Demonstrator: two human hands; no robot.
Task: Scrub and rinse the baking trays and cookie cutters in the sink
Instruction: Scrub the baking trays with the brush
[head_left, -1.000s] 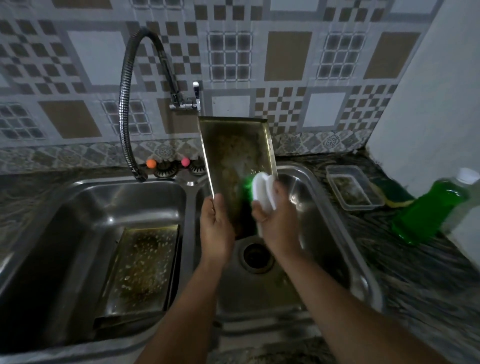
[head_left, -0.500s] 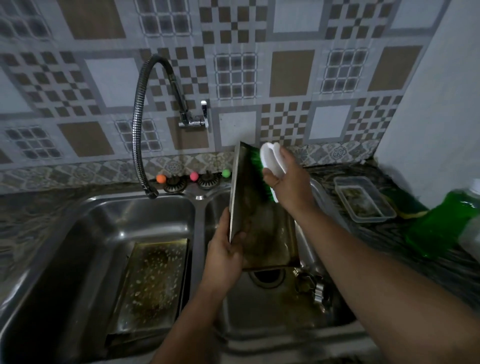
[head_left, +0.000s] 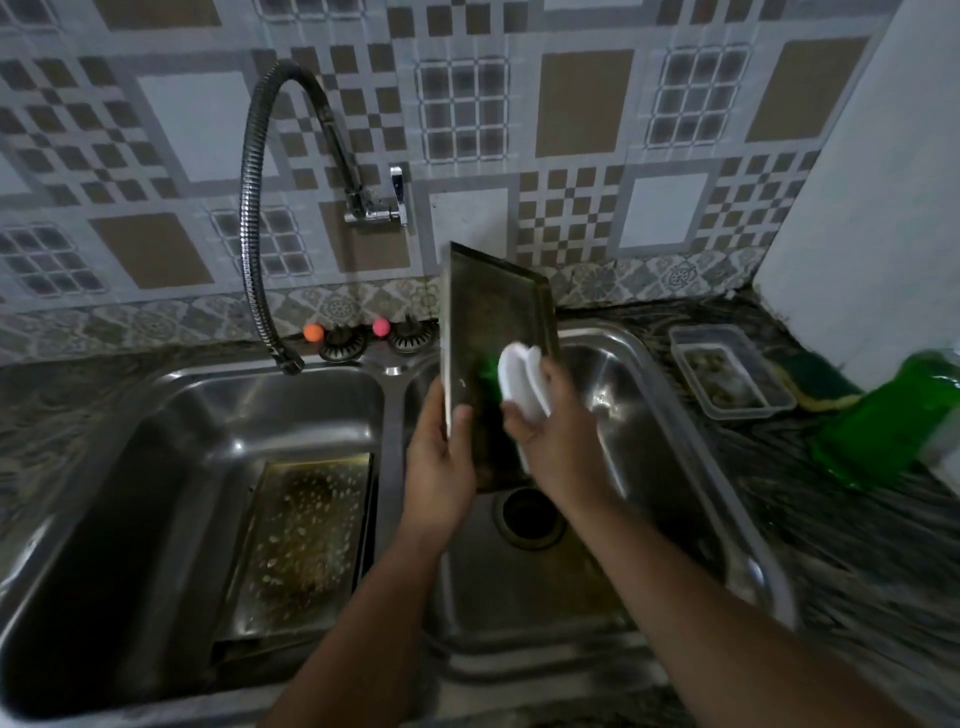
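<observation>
No legible writing, left hand (head_left: 439, 462) grasping upright baking tray (head_left: 493, 317), right hand (head_left: 558, 431) grasping scrub brush (head_left: 522, 382) against it, green bottle (head_left: 883, 421) on worktop (head_left: 831, 519).

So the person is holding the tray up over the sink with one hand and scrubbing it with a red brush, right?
Not quite: the brush has green bristles and a white handle, not red, as the head view shows. The rest holds: the left hand holds the tray upright over the sink's right basin while the right hand scrubs it.
</observation>
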